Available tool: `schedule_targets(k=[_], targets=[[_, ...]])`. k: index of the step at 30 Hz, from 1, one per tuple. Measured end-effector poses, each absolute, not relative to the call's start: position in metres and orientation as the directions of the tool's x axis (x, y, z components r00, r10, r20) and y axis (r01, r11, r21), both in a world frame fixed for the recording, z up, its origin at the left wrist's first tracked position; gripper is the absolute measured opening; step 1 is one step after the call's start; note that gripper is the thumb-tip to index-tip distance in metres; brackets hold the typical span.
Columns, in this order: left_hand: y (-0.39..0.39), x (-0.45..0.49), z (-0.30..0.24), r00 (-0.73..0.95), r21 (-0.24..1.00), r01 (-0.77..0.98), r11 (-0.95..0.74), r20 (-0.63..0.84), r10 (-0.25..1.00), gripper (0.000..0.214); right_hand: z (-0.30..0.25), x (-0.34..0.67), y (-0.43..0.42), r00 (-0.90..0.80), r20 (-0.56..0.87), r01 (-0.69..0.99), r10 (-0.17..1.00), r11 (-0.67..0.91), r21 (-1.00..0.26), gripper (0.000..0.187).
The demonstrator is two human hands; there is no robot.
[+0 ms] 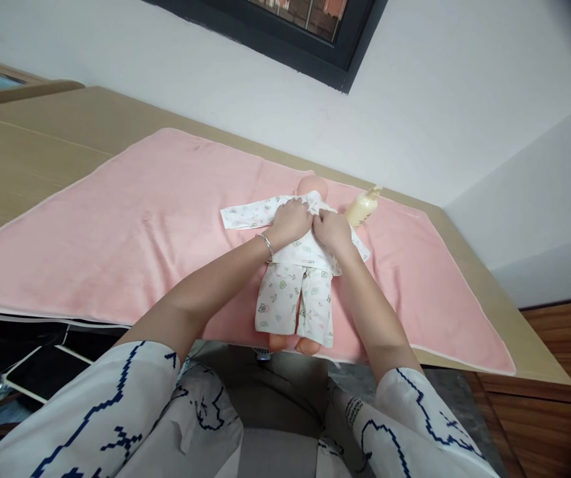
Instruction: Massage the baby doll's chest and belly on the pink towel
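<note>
A baby doll (pixel 313 186) lies on its back on a pink towel (pixel 131 226), dressed in a white printed shirt (pixel 250 214) and matching trousers (pixel 293 299). My left hand (pixel 291 220), with a silver bracelet on the wrist, rests on the doll's chest, fingers curled and pinching the shirt front. My right hand (pixel 331 229) sits right beside it and pinches the other shirt edge. Both hands meet near the doll's neck. The doll's bare feet (pixel 295 343) stick out at the towel's near edge.
A cream pump bottle (pixel 362 207) lies on the towel just right of the doll's head. The towel covers a wooden table (pixel 41 143) against a white wall. A dark phone (pixel 41 372) lies low at the left, below the table edge.
</note>
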State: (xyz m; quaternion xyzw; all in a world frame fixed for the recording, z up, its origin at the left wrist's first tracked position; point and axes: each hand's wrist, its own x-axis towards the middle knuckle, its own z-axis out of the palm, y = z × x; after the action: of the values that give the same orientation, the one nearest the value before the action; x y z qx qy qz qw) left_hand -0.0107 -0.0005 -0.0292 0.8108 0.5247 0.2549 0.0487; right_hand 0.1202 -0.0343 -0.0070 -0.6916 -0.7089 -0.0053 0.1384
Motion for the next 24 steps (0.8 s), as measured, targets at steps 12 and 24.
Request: schedule_targets(k=[12, 24], targets=[[-0.018, -0.001, -0.026, 0.343, 0.279, 0.855, -0.438, 0.330, 0.879, 0.040, -0.016, 0.137, -0.018, -0.079, 0.274, 0.940, 0.958, 0.163, -0.300, 0.042], [0.023, -0.011, -0.044, 0.370, 0.410, 0.765, -0.497, 0.352, 0.860, 0.049, -0.007, 0.113, -0.037, -0.024, 0.200, 0.978, 0.979, 0.065, -0.197, 0.039]])
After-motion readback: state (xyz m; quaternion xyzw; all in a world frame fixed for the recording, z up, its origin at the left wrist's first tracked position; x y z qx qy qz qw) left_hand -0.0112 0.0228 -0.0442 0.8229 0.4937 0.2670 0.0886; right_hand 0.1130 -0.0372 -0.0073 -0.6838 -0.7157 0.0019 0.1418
